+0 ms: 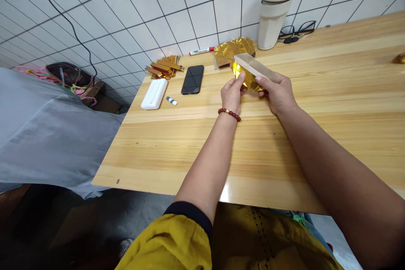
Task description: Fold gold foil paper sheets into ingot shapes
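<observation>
Fingers [239, 80] of left hand [232, 93] and right hand [282, 95] grip gold foil [249, 80], apparently folded, over the bench [177, 143], near upper centre of frame.

This looks like a room at home or a small workroom; I can't tell which. White square tiles cover the wall [196, 0]. A wooden surface [158, 152] stands against it, holding a phone [193, 79], a cup [271, 25], glasses [296, 33] and a red-and-white marker [201, 51].
</observation>
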Tool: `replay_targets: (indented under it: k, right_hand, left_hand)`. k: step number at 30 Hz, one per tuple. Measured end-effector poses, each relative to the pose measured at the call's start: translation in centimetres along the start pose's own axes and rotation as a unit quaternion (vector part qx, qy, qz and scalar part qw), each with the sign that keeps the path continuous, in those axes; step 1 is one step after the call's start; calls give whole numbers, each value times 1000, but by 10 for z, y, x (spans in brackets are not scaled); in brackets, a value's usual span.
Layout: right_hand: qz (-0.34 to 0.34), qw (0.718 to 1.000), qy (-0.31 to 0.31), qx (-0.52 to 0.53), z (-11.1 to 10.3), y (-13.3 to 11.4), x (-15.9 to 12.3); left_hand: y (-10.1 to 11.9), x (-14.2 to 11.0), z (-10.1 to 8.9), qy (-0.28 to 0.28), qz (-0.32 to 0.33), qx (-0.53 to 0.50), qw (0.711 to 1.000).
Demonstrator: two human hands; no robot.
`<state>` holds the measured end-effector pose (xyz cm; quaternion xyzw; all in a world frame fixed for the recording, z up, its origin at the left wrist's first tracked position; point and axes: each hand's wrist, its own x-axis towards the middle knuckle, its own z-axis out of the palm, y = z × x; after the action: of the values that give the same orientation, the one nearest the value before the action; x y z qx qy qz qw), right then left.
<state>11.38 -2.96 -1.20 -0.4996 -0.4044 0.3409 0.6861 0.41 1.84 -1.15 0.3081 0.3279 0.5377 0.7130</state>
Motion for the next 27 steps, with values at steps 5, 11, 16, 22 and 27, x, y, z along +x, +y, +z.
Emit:
replay_targets:
  k: [5, 11, 16, 22, 27]
  right_hand:
    - [8, 1000, 8, 3, 2, -3, -2]
    - [36, 999, 18, 20, 5, -9, -6]
    - [43, 997, 29, 59, 5, -11, -6]
    - [49, 997, 37, 55, 6, -13, -6]
    - [44, 998, 31, 31, 6, -11, -5]
  left_hand:
    - [5, -3, 2, 26, 3, -19, 999]
    - [11, -3, 4, 65, 5, -28, 997]
    - [7, 0, 2, 51, 1, -30, 998]
    - [9, -2, 3, 44, 2, -28, 999]
    - [13, -2, 2, 43, -16, -48, 998]
